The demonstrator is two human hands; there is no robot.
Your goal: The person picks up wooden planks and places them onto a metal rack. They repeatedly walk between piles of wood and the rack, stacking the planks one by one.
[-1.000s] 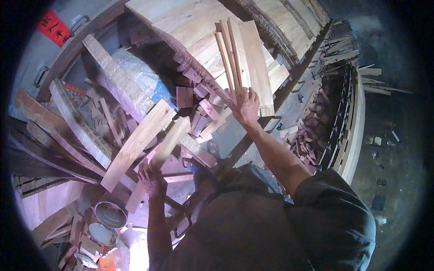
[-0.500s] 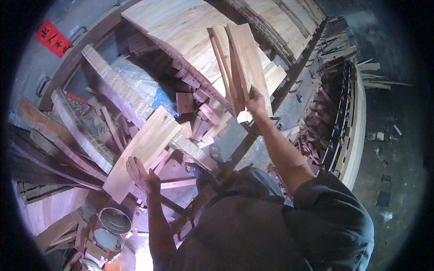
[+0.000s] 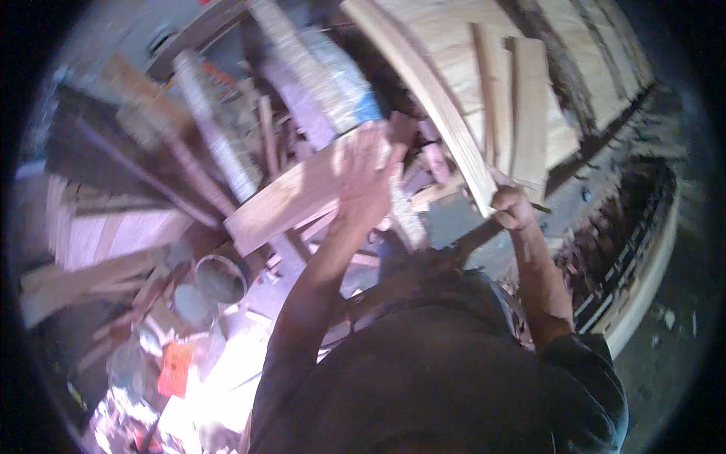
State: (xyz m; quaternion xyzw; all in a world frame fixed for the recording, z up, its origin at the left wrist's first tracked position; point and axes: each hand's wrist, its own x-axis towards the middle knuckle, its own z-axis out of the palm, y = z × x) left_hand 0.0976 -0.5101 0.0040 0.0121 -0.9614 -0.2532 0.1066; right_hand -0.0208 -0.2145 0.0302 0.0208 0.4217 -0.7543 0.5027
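Plank (image 3: 291, 198) under left hand (image 3: 365, 175); right hand (image 3: 513, 207) grips slat (image 3: 431, 98).

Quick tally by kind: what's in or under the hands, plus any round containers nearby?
Wooden boards under or in the hands: 2, a plank under the left hand, a long board gripped by the right hand
Round metal buckets: 1
Total: 3

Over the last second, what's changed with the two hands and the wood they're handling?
The left hand has risen from low beside the board to lie across the wide plank, fingers spread. The right hand, which held a few thin slats upright, now grips the near end of a long pale board. The slats lie on the stack. The wood piles around stay put.
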